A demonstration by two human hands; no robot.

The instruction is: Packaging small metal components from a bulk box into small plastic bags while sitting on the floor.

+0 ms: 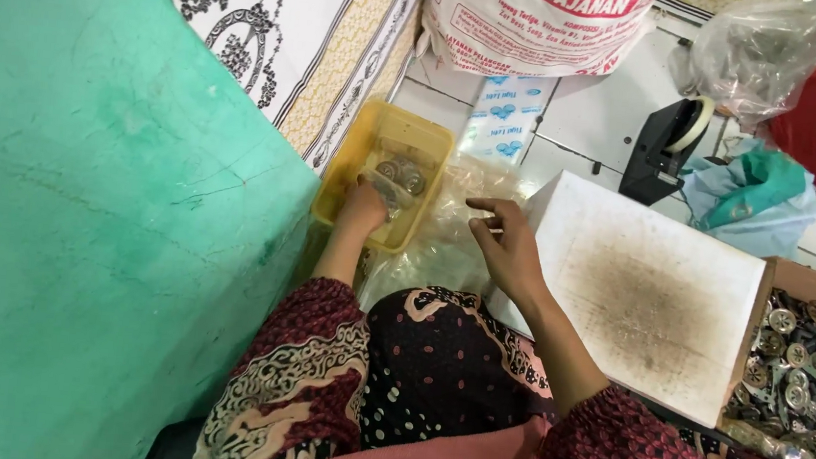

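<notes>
Item: yellow tub (354, 171) of small clear packets (400, 175), beside the white board (654, 281); our left hand (363, 206) reaches in, grip hidden, our right hand (507, 246) hovers loosely open above clear bags (447, 233); risk, we judge: slippery packets spilling.

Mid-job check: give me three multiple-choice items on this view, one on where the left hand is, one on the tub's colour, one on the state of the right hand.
1. Where is the left hand?
A. in the yellow tub
B. on the white board
C. in the cardboard box

2. What colour is the tub?
A. red
B. yellow
C. blue

3. How is the right hand?
A. clenched on a tape dispenser
B. flat on the board
C. raised over clear plastic bags, fingers curled, apparently holding nothing

Answers: 1 A, its fingers reach inside the tub beside round metal pieces. 2 B, its walls are yellow. 3 C, it hovers left of the white board.
</notes>
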